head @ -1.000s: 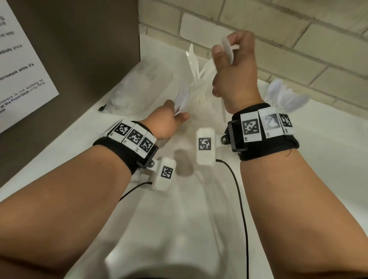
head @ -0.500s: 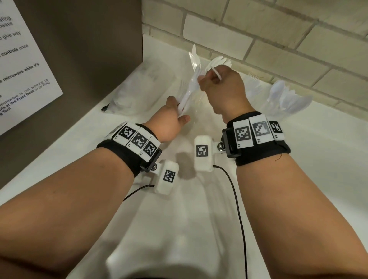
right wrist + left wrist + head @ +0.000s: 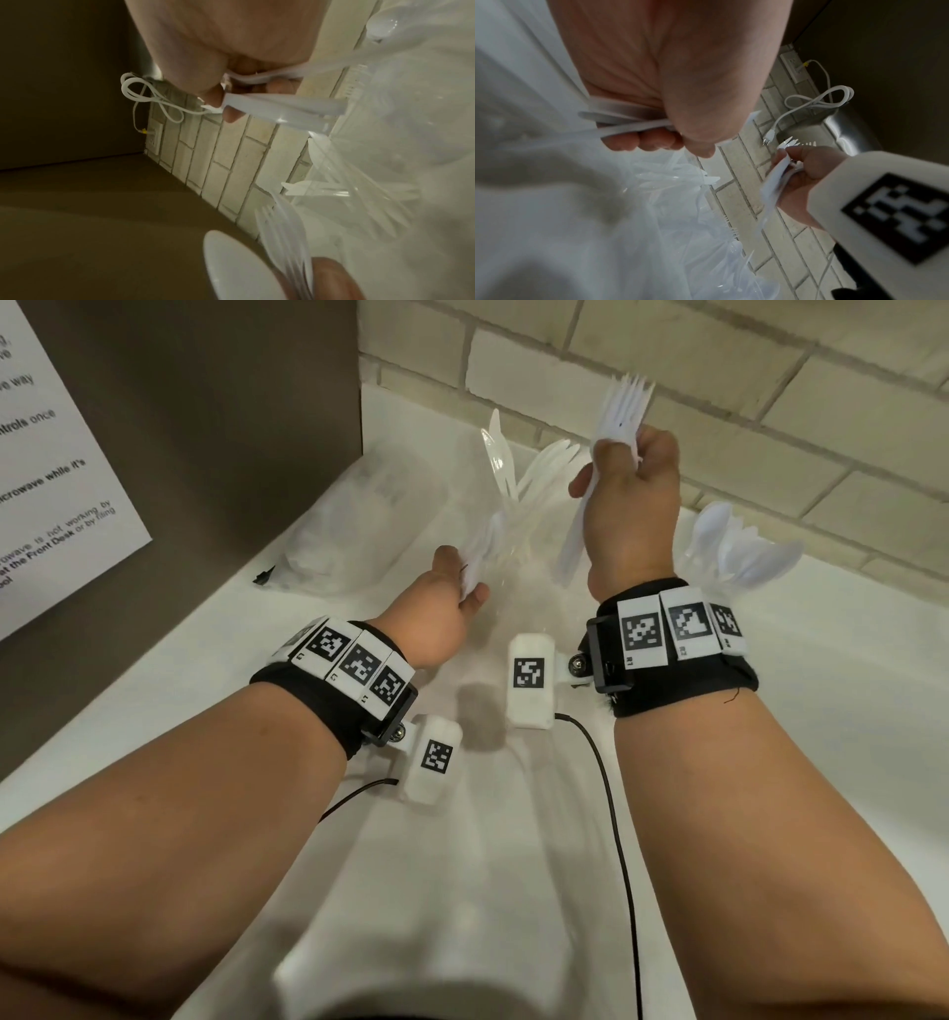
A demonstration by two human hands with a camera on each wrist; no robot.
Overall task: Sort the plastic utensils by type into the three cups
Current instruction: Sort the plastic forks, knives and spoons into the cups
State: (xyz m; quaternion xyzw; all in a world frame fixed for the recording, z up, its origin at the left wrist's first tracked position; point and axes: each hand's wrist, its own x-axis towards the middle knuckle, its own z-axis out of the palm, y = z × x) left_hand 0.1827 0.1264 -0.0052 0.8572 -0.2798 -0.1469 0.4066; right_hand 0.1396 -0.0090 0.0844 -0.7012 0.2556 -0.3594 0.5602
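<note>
Pale brick wall (image 3: 719, 377) and a white counter (image 3: 847, 711) frame the work, with a brown appliance side (image 3: 205, 428) to the left. Since half a second ago the right hand (image 3: 629, 505) has risen from the middle cup (image 3: 518, 546) and now grips a small bunch of white forks (image 3: 619, 421), tines up near the wall, handles hanging below the fist. I judge these forks have been picked out of a mixed cup and are bound for whichever cup takes forks. The left hand (image 3: 441, 613) has barely shifted; its fingers curl round a few white utensils (image 3: 480, 552) beside the middle cup, their handles clamped under the thumb in the left wrist view. Spoons (image 3: 739, 552) stand in the cup at the right, behind the right wrist.

Which types the left hand holds is hard to tell, since white blurs on white. The clear cups nearly vanish against the counter, so their rims and the third cup are uncertain. A clear bag (image 3: 369, 516) lies by the appliance, contents indistinct. Both wrist views are smeared
</note>
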